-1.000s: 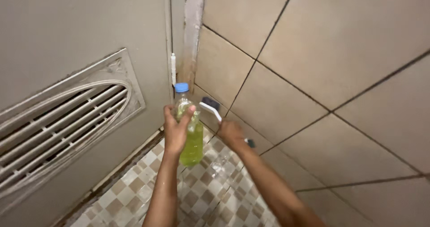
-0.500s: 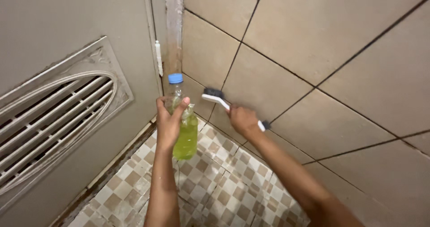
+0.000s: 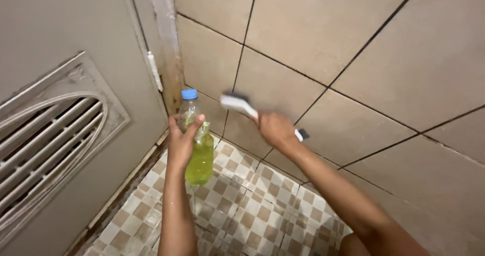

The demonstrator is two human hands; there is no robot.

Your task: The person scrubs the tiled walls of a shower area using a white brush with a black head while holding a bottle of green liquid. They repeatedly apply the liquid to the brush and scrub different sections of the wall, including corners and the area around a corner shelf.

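My left hand (image 3: 181, 140) grips a clear plastic bottle (image 3: 198, 155) with a blue cap, about half full of yellow-green liquid, held upright above the floor. My right hand (image 3: 274, 128) holds a white-handled scrub brush (image 3: 236, 103) with dark bristles. The brush head is pressed against the beige wall tile (image 3: 273, 86) near the corner, blurred by motion.
A grey door (image 3: 60, 59) with a louvred vent (image 3: 45, 140) stands at the left, its frame meeting the tiled wall in the corner. Below is a wet floor of small brown-and-white checkered tiles (image 3: 242, 215). Dark grout lines cross the wall tiles.
The brush has moved up the wall from near the floor joint onto the tile above. The bottle stays in my left hand, and the view has shifted right.
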